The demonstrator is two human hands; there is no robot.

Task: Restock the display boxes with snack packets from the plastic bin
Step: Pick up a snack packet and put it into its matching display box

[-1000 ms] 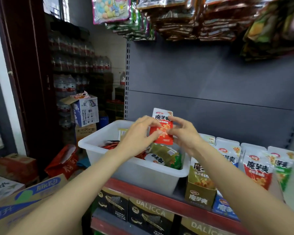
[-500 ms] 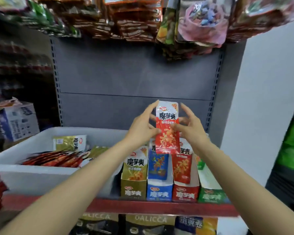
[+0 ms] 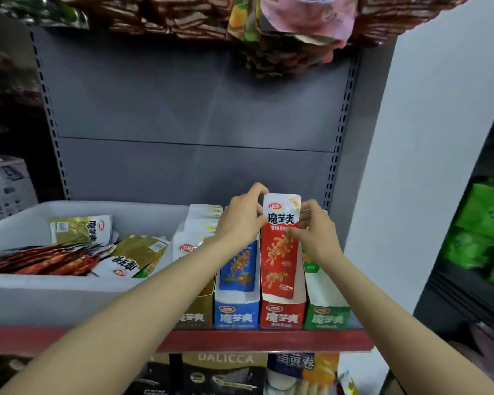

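Observation:
A red snack packet (image 3: 280,252) stands upright with its lower end inside the red display box (image 3: 283,316). My left hand (image 3: 241,218) pinches the packet's top left edge and my right hand (image 3: 315,232) pinches its right edge. Beside the red box stand a blue display box (image 3: 236,316), a green display box (image 3: 327,316) and an olive display box (image 3: 196,312), each with packets in it. On the left, the white plastic bin (image 3: 54,297) holds several red and olive packets (image 3: 77,252).
The boxes and bin sit on a red-edged shelf (image 3: 268,342) against a grey back panel (image 3: 194,115). Hanging snack bags (image 3: 283,27) crowd the space overhead. A white wall (image 3: 428,166) closes the right side. Cartons (image 3: 226,372) fill the shelf below.
Both hands carried the red packet from over the bin to the right and lowered it into the red display box. The view swung right with them.

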